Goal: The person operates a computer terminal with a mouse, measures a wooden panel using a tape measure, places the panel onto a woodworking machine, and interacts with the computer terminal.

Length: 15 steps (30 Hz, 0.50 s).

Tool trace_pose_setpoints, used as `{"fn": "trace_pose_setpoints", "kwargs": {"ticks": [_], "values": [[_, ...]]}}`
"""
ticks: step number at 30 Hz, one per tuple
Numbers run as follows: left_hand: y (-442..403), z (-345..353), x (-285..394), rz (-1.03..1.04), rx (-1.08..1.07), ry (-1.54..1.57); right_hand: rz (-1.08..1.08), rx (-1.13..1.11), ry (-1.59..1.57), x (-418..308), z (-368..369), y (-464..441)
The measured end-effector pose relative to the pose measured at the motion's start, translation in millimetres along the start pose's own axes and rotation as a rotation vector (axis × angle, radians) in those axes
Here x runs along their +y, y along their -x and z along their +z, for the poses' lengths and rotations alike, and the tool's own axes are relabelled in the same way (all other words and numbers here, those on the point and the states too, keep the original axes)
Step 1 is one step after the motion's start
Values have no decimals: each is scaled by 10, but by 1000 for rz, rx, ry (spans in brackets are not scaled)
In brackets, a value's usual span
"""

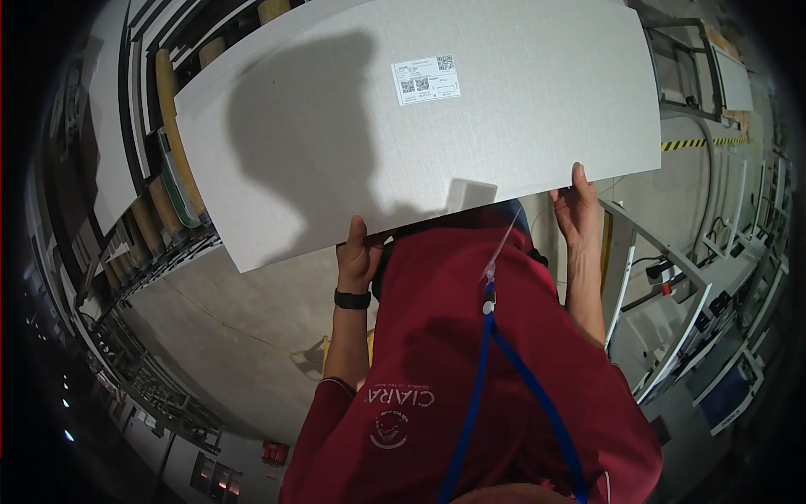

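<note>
A large pale board (520, 126) with a fine linen-like texture spans the top of the head view, slightly tilted. A white label (426, 81) with printed text and QR codes is stuck to its upper face. My left hand (359, 259) grips the near edge, thumb on top and fingers hidden underneath. Farther right, my right hand (578, 206) holds the same edge, its thumb at the rim and its fingers below. The board's left end overlaps the roller conveyor (168, 126); whether it rests on the rollers cannot be told.
To the left runs the conveyor with brown rollers and dark rails. At the right stand a metal frame (663, 252) and a grey hose (712, 168), with yellow-black floor tape (697, 144) beyond the board. A blue lanyard (478, 378) hangs over my red shirt.
</note>
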State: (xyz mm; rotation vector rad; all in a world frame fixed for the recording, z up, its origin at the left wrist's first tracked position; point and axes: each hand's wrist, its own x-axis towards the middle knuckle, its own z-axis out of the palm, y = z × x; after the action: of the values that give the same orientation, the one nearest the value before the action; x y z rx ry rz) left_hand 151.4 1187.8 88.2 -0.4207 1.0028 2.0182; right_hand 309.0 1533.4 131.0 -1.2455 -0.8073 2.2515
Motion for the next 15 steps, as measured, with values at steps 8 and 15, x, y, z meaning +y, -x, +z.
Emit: {"fn": "trace_pose_setpoints", "kwargs": {"ticks": [8,15], "values": [[0,6,5,-12,20,-11,4,18,20,-16,86,35],[0,5,6,-5,9,-2,4,12,18,-7,41,11]]}}
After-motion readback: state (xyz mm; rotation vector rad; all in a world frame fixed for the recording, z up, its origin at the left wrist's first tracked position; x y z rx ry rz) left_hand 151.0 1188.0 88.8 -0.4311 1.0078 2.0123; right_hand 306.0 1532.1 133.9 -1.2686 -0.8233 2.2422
